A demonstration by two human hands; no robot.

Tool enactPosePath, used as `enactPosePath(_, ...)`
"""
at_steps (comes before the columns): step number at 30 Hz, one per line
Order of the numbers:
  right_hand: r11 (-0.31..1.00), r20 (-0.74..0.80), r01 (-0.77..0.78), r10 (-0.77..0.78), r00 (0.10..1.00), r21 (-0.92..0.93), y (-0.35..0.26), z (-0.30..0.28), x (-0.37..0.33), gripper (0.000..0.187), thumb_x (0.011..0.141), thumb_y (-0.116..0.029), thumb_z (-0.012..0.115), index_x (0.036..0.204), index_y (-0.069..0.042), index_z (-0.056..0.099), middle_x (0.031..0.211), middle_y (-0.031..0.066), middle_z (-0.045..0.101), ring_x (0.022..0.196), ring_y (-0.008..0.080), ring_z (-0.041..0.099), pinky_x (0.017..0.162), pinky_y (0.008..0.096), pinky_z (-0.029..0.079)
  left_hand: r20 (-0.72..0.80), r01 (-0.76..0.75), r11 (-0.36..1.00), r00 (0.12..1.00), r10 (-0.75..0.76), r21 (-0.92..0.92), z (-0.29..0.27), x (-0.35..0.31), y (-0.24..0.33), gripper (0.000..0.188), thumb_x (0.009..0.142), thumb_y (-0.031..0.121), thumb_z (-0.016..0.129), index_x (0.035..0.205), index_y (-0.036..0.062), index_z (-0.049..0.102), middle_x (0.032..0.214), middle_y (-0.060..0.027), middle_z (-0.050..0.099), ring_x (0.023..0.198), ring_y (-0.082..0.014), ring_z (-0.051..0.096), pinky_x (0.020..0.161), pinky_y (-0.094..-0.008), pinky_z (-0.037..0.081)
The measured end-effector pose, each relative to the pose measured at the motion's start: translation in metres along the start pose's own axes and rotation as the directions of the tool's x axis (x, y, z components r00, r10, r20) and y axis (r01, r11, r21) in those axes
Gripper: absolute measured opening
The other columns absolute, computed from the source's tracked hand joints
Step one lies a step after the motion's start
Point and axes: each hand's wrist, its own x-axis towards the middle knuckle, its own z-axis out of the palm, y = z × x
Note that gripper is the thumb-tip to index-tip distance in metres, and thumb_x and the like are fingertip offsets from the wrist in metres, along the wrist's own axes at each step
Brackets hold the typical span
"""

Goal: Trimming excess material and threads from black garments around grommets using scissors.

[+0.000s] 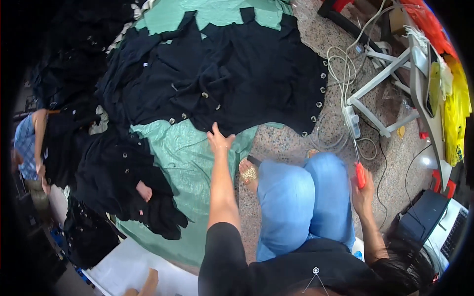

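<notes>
Garments [266,74] lie over a tarp [182,192] and floor [286,143], left of a power strip [352,121].

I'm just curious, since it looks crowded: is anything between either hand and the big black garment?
Nothing visible for the left hand; it overlaps the near edge of the garment in this view. Between the right hand, holding a red-handled tool, and the garment's right edge, a power strip seems partly in the way.

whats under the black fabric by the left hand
Green sheeting and speckled floor show along the edges of the black fabric; what lies under its middle is covered.
</notes>
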Motion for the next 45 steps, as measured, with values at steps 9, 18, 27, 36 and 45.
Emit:
enactPosePath(9,0.985,0.203,-0.087,0.055,0.978,0.152,-0.011,0.057,0.09,0.062,0.081,-0.018,0.08,0.136,-0.009,0.052,0.115,0.0174,0.068,0.104,0.0283,0.068,0.089,0.0368,0.052,-0.347,-0.667,0.687,0.596,0.724,0.288,-0.029,0.006,-0.028,0.029,0.072,-0.002,0.063,0.1,0.0064,0.064,0.114,-0.0174,0.059,0.114,-0.0396,0.053,0.089,-0.0487,0.049)
enactPosePath(18,0.79,0.113,0.552,-0.594,0.796,0.266,-0.103,0.153,0.169,0.107,0.064,-0.018,0.088,0.153,-0.023,0.029,0.136,0.0177,0.057,0.119,0.0381,0.059,0.091,0.0434,0.052,-0.054,-0.522,0.632,0.793,0.607,-0.573,-0.176,-0.171,0.165,0.015,0.087,0.008,0.063,0.099,-0.0012,0.059,0.074,-0.0211,0.055,0.065,-0.0118,0.049,0.06,-0.0356,0.047)
enactPosePath(27,0.862,-0.257,0.48,-0.433,0.864,0.163,-0.083,0.022,0.161,0.04,0.079,0.008,0.065,0.115,-0.009,0.06,0.106,0.0142,0.069,0.101,0.0285,0.069,0.083,0.0349,0.053,-0.211,-0.771,0.616,0.637,0.742,-0.16,-0.283,-0.291,0.131,0.013,0.08,0.0,0.069,0.09,0.0021,0.062,0.075,-0.0156,0.064,0.063,-0.0329,0.065,0.054,-0.0369,0.048)
enactPosePath(36,0.92,-0.451,0.391,-0.34,0.825,0.021,0.034,-0.164,-0.026,0.035,0.088,0.003,0.055,0.123,0.001,0.059,0.111,0.016,0.066,0.103,0.0243,0.066,0.09,0.0324,0.049,0.067,-0.798,0.404,0.42,0.905,-0.447,-0.226,-0.434,0.088,0.016,0.082,0.003,0.073,0.094,-0.0018,0.064,0.082,-0.0145,0.066,0.072,-0.0317,0.067,0.063,-0.0357,0.053)
enactPosePath(45,0.963,0.315,-0.18,0.111,0.943,0.202,0.11,-0.109,-0.126,0.076,0.075,-0.009,0.081,0.143,-0.005,0.047,0.09,0.0038,0.064,0.081,0.0144,0.06,0.076,0.0304,0.05,0.39,0.308,0.558,0.92,0.031,-0.77,-0.071,-0.308,-0.048,0.046,0.096,0.047,0.06,0.094,0.0005,0.064,0.075,-0.0106,0.068,0.053,-0.0169,0.061,0.047,-0.0251,0.047)
